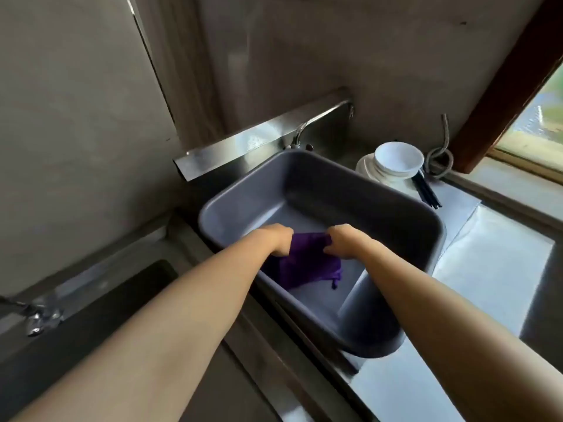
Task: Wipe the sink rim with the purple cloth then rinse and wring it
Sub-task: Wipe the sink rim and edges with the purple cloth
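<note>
Both hands, the left hand [278,240] and the right hand [344,242], squeeze the top of the purple cloth [307,263], which hangs below them inside the sink [438,236] (no water runs), so a loose grip could drop it.
</note>
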